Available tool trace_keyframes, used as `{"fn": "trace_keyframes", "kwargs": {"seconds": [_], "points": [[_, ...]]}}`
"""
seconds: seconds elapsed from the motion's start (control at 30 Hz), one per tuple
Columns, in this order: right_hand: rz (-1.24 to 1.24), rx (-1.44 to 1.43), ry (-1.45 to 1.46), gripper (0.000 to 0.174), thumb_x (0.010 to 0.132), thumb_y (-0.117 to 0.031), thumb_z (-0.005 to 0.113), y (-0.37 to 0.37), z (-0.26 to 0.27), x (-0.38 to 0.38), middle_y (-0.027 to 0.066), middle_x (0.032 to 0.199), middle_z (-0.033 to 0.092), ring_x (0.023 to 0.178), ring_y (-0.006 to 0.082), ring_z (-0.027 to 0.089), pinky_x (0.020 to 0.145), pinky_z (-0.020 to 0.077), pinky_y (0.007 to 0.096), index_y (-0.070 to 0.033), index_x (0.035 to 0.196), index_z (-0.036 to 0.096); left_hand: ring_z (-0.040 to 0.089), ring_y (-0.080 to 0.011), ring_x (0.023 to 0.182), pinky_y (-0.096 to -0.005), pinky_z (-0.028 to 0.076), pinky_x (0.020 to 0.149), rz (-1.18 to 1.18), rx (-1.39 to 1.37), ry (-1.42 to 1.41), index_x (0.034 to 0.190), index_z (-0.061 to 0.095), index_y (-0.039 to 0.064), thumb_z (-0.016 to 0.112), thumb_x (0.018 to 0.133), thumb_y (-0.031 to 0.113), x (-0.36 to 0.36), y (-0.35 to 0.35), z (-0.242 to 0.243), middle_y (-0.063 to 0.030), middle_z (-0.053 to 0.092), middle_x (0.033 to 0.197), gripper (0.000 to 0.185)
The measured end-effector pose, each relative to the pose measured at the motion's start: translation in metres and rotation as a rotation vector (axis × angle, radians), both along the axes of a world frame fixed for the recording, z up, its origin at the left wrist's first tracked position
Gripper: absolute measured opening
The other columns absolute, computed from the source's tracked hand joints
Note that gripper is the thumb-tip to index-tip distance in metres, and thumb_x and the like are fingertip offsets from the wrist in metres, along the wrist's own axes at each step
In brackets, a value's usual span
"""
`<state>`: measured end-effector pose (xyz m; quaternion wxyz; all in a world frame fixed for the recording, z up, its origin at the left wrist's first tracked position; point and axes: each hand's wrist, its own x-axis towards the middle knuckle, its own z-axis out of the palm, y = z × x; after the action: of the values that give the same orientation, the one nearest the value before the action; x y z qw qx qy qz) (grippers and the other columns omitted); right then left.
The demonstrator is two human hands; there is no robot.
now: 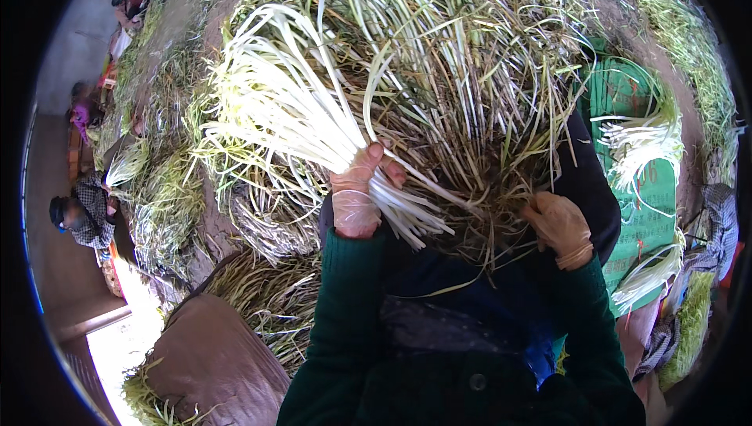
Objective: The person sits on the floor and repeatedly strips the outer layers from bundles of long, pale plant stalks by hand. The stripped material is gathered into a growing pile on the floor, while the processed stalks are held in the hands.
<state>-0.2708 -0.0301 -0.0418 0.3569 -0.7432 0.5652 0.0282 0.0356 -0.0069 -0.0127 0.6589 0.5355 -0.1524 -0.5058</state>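
Observation:
My left hand (361,188), in a thin translucent glove, is closed around a bundle of pale leafy stalks (294,102). The long leaf ends fan out to the upper left, and the short white ends stick out below the fist. One more stalk runs from beside the thumb down to the right. At the right, my right hand (558,229), also gloved, has bent fingers at the dry brown tangle (493,217) at the base of a large heap of green and white stalks (435,73). Whether its fingertips hold any strands cannot be made out.
Bundles of pale stalks (643,152) lie on a green printed sack (652,214) at the right. A brown cloth-like cover (214,361) is at the lower left. Several people sit among stalk heaps at the far left, one in a checked top (94,208).

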Motion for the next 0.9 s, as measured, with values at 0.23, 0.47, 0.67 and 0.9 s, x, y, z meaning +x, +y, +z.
{"fn": "trace_keyframes", "kwargs": {"seconds": [0.23,0.47,0.67,0.9], "points": [[0.180,-0.428,-0.615,0.018,0.084,-0.016,0.065,-0.048,0.040,0.121,0.0078,0.095,0.066,0.073,0.0199,0.063,0.067,0.0529,0.0299,-0.006,0.099,0.064,0.058,-0.0221,0.051,-0.0301,0.049,0.048,-0.071,-0.022,-0.036,0.098,0.059,-0.004,0.070,0.081,0.019,-0.007,0.000,-0.007,-0.0128,0.061,0.062,0.030],[-0.300,0.467,-1.304,0.013,0.090,-0.010,0.060,-0.058,0.046,0.166,0.0111,0.088,0.070,0.077,0.0174,0.066,0.075,0.0524,0.0284,0.001,0.093,0.067,0.056,-0.0216,0.048,-0.0319,0.048,0.042,-0.058,0.051,-0.045,0.096,0.055,-0.005,0.063,0.082,0.004,-0.017,0.002,-0.004,-0.0138,0.062,0.080,0.018],[-0.399,0.211,-1.604,0.005,0.086,-0.008,0.064,-0.085,0.047,0.102,0.0134,0.094,0.071,0.089,0.0207,0.068,0.085,0.0532,0.0328,-0.006,0.086,0.069,0.052,-0.0244,0.042,-0.0369,0.047,0.038,0.066,0.186,-0.034,0.091,0.055,-0.003,0.062,0.080,0.000,-0.007,0.004,-0.004,-0.0149,0.060,0.075,0.013],[-0.564,-0.107,-1.703,0.016,0.093,-0.005,0.052,-0.122,0.067,-0.008,0.0243,0.101,0.065,0.081,0.0284,0.068,0.064,0.0625,0.0297,0.001,0.098,0.065,0.051,-0.0172,0.043,-0.0294,0.044,0.038,0.165,0.220,-0.058,0.096,0.062,0.000,0.064,0.086,0.014,0.021,0.015,-0.020,-0.0053,0.054,0.056,0.018]]}}
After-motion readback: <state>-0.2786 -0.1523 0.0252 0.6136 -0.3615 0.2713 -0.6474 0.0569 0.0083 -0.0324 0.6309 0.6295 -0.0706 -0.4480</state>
